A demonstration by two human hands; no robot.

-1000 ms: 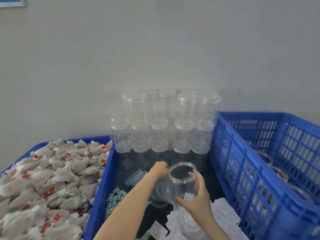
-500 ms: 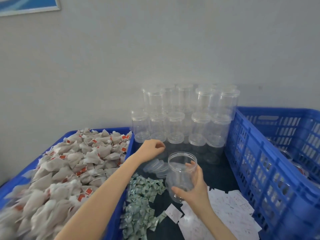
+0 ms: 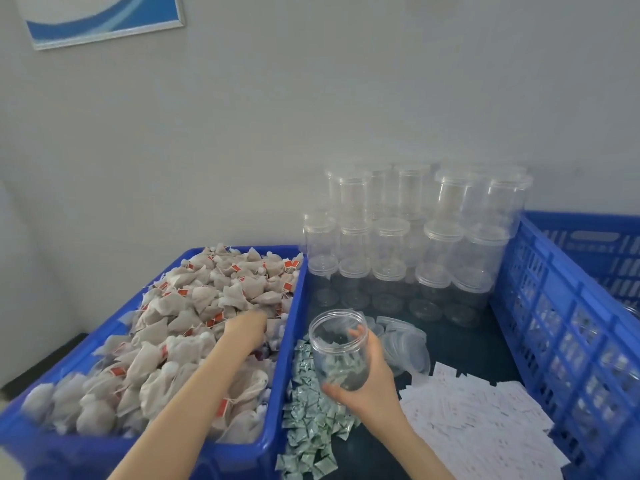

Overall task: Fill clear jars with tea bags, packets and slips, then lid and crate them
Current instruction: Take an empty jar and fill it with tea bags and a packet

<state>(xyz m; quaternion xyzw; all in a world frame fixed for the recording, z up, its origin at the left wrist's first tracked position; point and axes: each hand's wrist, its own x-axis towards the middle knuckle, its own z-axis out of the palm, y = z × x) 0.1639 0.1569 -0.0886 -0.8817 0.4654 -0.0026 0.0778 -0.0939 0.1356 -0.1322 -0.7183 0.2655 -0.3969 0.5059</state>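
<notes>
Counts: 2 blue crates [image 3: 284, 344] [image 3: 554, 306], at 8 and 3 o'clock. 1 open jar [image 3: 339, 351] in hand, centre. Stacked lidded jars [image 3: 415, 237] at 12: three tiers, exact number unclear. Tea bags [image 3: 180, 323], green packets [image 3: 308, 431], slips [image 3: 485, 420]: uncountable heaps. Loose lids [image 3: 405, 341]: several.

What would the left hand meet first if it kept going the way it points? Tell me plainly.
The left hand points forward and down into the heap of tea bags in the blue bin. It would meet those bags first, and may touch them already; motion blur hides its fingers.
</notes>
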